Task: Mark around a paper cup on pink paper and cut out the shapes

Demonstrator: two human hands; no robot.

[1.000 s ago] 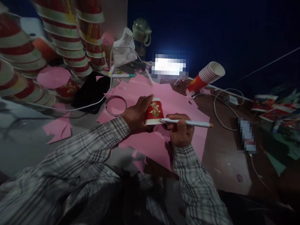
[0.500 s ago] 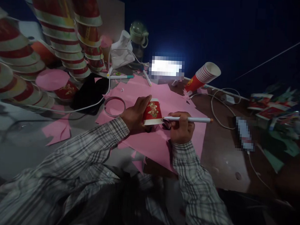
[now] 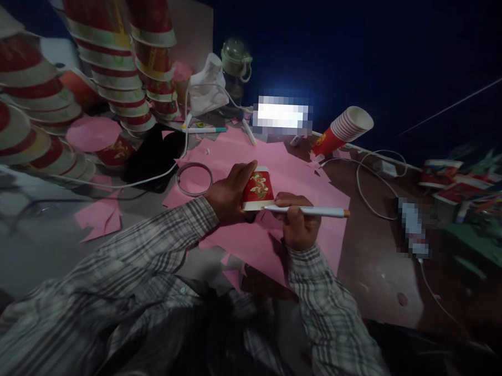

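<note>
My left hand (image 3: 229,193) is closed around the left side of a red paper cup (image 3: 258,186) with a gold dragon-like print and white bands at both ends. In my right hand (image 3: 301,223) lies a white marker (image 3: 322,211) with an orange end, held like a pen. Its tip is at the cup's lower white band; whether it touches I cannot tell. Both hands are over a large sheet of pink paper (image 3: 248,243). A thin grey ring (image 3: 194,179) rests on the pink paper left of my left hand.
Tall columns of red and white cups (image 3: 114,71) stand at the left. A cup stack (image 3: 345,128) leans at the back right. A phone (image 3: 413,228) with a cable lies at the right. Pink scraps (image 3: 102,217), markers (image 3: 249,132) and a bottle (image 3: 235,71) are around.
My right hand has moved the marker left and down, so its tip now sits at the cup's lower band. The left hand keeps its hold on the cup. The whole view has shifted slightly.
</note>
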